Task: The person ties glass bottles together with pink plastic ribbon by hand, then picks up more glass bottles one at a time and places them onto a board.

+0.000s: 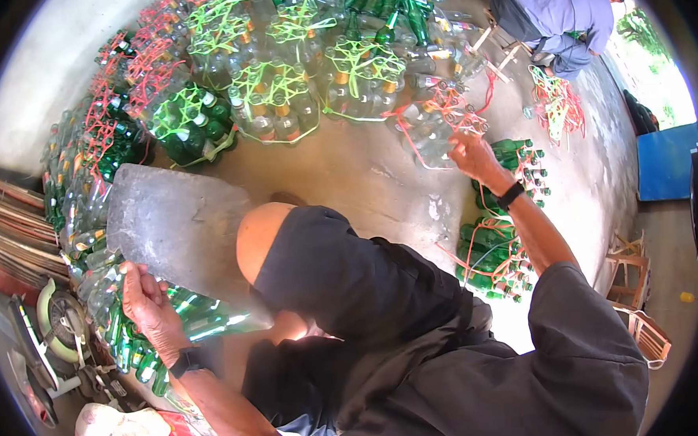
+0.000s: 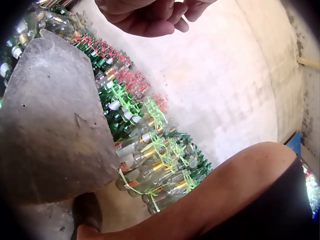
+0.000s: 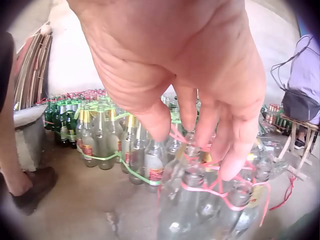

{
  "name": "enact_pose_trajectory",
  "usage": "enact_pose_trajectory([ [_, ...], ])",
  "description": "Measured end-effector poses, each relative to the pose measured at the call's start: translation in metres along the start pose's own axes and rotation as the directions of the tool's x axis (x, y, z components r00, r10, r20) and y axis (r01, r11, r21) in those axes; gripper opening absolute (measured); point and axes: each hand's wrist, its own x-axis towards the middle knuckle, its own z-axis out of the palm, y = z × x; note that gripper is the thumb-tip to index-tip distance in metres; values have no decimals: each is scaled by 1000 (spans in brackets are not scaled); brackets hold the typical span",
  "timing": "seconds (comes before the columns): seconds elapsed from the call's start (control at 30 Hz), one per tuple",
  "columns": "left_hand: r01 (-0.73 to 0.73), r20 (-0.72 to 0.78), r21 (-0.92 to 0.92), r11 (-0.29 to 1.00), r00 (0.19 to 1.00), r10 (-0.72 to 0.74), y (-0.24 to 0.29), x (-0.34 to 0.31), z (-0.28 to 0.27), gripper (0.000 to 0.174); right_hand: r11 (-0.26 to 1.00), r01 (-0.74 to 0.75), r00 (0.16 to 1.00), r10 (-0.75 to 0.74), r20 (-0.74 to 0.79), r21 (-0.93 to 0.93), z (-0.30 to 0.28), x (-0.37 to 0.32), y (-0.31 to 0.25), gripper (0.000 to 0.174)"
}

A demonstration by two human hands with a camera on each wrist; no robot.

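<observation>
Clear bottles (image 3: 172, 212): likely heavy, slick, breakable. Pink twine (image 3: 201, 189) soft; take it at crossings. Right hand (image 3: 175, 65) (over necks): grip, cannot tell. Left hand (image 1: 150, 309) loosely curled, empty.

Thin boards we see stacked (image 1: 14, 220), a wheel (image 1: 61, 321) near them, a crumpled whitish bag (image 1: 117, 434), a blue boxy object (image 1: 667, 162), a person in a lavender shirt (image 1: 553, 6) on a wooden stool (image 3: 298, 126).

Beside the rough, matt grey slab (image 1: 171, 219), the green bottles (image 1: 204, 312) are glossy glass. Beyond it, clear glass bottles (image 1: 269, 116) look smooth and shiny, bound with slightly glossy plastic strapping (image 1: 278, 76).
</observation>
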Motion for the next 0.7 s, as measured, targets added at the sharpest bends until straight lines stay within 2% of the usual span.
enact_pose_trajectory([
  [0.03, 24, -11, 18, 1000, 1000, -23, 3, -3, 1, 26, 1000, -13, 997, 12, 81, 9, 4, -6, -10, 30],
  [0.07, 16, -23, 20, 1000, 1000, -16, 5, -5, 1, 27, 1000, -2, 997, 1, 76, 15, 10, -13, -21, 30],
  [0.13, 15, -57, 11, 1000, 998, -15, 5, -7, 1, 27, 990, 97, 983, -111, 143, 106, 21, -25, -44, 27],
  [0.3, -43, -97, -66, 997, 995, 37, 5, -7, -9, 28, 941, 227, 951, -270, 152, 253, 22, -44, -118, 23],
  [0.33, -46, -86, -87, 995, 996, 39, 7, -8, -16, 18, 928, 240, 943, -292, 158, 285, 19, -44, -132, 23],
  [0.43, -52, 3, -161, 986, 999, 53, 27, -21, -26, 21, 931, 225, 940, -285, 188, 287, -2, -44, -177, 24],
  [0.5, -103, 16, -204, 974, 994, 109, 44, -35, -32, 22, 912, 259, 931, -324, 169, 319, -8, -42, -197, 24],
  [0.53, -136, 45, -242, 961, 988, 151, 52, -42, -35, 24, 904, 228, 939, -302, 164, 361, -13, -41, -209, 23],
  [0.6, -149, -16, -279, 949, 988, 151, 65, -56, -39, 24, 893, 206, 945, -288, 155, 400, -16, -39, -228, 23],
  [0.63, -150, -63, -310, 939, 989, 137, 71, -63, -43, 25, 855, 272, 938, -338, 78, 442, -16, -39, -235, 24],
  [0.67, -157, -18, -315, 936, 987, 159, 75, -70, -50, 25, 812, 338, 924, -383, -3, 477, -16, -39, -244, 26],
  [0.7, -162, -18, -320, 934, 986, 165, 78, -77, -54, 25, 810, 344, 922, -386, -9, 474, -18, -39, -254, 26],
])
